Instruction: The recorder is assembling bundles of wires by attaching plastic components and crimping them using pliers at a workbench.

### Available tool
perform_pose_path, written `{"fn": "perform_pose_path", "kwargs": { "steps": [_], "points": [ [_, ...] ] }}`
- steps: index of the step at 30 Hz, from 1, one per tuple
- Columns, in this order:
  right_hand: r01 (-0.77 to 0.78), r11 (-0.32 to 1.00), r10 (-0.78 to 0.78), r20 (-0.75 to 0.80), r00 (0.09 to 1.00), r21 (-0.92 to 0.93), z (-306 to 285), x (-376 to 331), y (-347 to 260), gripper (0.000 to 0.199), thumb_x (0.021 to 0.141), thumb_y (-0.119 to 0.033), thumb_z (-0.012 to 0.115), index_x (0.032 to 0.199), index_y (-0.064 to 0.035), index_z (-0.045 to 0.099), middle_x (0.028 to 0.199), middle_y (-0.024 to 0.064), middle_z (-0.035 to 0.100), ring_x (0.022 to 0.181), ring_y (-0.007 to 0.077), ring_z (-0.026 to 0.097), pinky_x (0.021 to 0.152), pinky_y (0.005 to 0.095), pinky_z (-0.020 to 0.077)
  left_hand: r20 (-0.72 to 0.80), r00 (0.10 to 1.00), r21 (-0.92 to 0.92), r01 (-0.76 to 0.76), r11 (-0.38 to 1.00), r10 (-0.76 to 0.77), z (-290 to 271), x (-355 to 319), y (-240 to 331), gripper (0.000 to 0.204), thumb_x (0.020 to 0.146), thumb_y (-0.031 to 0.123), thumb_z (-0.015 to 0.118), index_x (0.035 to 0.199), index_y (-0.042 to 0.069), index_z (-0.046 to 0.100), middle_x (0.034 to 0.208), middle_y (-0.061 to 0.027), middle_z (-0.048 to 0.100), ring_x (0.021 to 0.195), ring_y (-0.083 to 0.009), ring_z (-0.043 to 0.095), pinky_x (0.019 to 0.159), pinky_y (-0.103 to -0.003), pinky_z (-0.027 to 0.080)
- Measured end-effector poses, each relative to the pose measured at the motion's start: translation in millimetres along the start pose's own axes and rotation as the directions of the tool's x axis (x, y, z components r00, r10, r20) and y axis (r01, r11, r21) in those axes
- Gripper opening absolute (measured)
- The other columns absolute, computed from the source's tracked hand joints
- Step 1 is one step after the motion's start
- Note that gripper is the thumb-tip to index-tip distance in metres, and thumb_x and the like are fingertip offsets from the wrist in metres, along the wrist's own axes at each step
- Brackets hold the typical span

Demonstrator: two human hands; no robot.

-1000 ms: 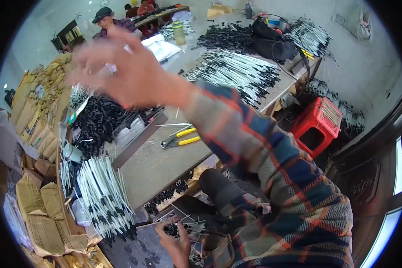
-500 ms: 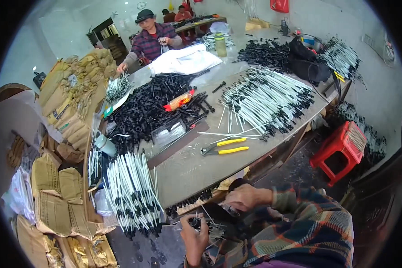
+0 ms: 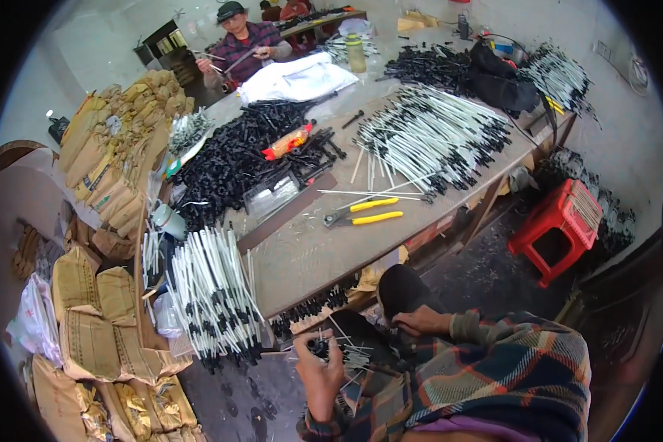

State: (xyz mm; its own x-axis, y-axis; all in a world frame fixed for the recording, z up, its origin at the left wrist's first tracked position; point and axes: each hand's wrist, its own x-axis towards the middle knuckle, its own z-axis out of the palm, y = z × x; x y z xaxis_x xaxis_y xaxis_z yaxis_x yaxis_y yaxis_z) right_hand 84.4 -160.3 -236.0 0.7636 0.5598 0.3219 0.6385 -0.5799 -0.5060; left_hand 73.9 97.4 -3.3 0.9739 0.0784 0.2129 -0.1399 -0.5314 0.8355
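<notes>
Low in front of me, my left hand (image 3: 320, 372) is closed around a bunch of thin white rods with black ends (image 3: 355, 357), held beside my dark trouser leg. To its right, my right hand (image 3: 422, 322) is curled over my lap by the knee, apart from the bunch. Whatever its fingers hold, if anything, is hidden. Just beyond the left hand, a thick stack of white rods with black ends (image 3: 215, 291) overhangs the table's near left corner. Pliers with yellow handles (image 3: 376, 212) lie on the tabletop (image 3: 295, 258).
A heap of black plastic parts (image 3: 228, 158) and an orange-red packet (image 3: 289, 141) lie mid-table. More white rods (image 3: 435, 140) spread to the right. A red stool (image 3: 556, 228) stands at right, brown packages (image 3: 96, 317) at left. Across the table, a person (image 3: 247, 48) handles rods.
My right hand has moved right and slightly up, away from the bunch in my left hand. The left hand stays nearly in place. The person opposite has raised both hands with rods.
</notes>
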Motion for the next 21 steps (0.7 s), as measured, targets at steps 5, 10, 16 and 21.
{"fn": "perform_pose_path", "kwargs": {
  "steps": [5,10,16,21],
  "points": [
    [0.012,1.000,-0.012,-0.018,1.000,0.027,-3,10,-6,0.018,0.084,-0.018,0.053,0.101,-0.0107,0.051,0.070,0.0123,0.058,0.051,0.0302,0.056,0.041,0.0373,0.0440,-0.064,0.998,-0.035,0.001,0.999,-0.003,-6,-4,-2,0.022,0.076,0.002,0.062,0.094,0.000,0.050,0.085,-0.0167,0.063,0.082,-0.0293,0.063,0.072,-0.034,0.047],
    [0.011,1.000,-0.011,-0.017,1.000,0.025,-6,5,-19,0.019,0.084,-0.018,0.054,0.102,-0.0104,0.052,0.074,0.0117,0.059,0.055,0.0290,0.058,0.043,0.0363,0.0454,-0.022,1.000,0.007,0.018,1.000,-0.018,-9,-11,2,0.024,0.076,0.003,0.062,0.096,0.001,0.049,0.083,-0.0188,0.062,0.080,-0.0317,0.062,0.068,-0.036,0.047],
    [-0.224,0.922,0.247,-0.035,0.968,0.315,-35,55,-72,0.020,0.084,-0.016,0.053,0.102,-0.0064,0.054,0.081,0.0126,0.061,0.069,0.0286,0.061,0.060,0.0335,0.0494,-0.030,0.999,0.045,-0.011,0.999,0.012,-10,-17,2,0.023,0.078,0.004,0.063,0.095,0.000,0.047,0.078,-0.0171,0.059,0.070,-0.0185,0.058,0.062,-0.031,0.045],
    [0.064,0.967,0.027,-0.348,0.937,0.248,-112,133,-89,0.016,0.082,-0.004,0.054,0.097,-0.0031,0.054,0.084,0.0123,0.061,0.076,0.0240,0.061,0.067,0.0302,0.0476,-0.029,0.995,-0.014,-0.091,0.996,0.091,-6,-14,7,0.021,0.079,0.001,0.060,0.094,0.000,0.047,0.081,-0.0143,0.060,0.075,-0.0196,0.060,0.069,-0.029,0.045]
  ]
}}
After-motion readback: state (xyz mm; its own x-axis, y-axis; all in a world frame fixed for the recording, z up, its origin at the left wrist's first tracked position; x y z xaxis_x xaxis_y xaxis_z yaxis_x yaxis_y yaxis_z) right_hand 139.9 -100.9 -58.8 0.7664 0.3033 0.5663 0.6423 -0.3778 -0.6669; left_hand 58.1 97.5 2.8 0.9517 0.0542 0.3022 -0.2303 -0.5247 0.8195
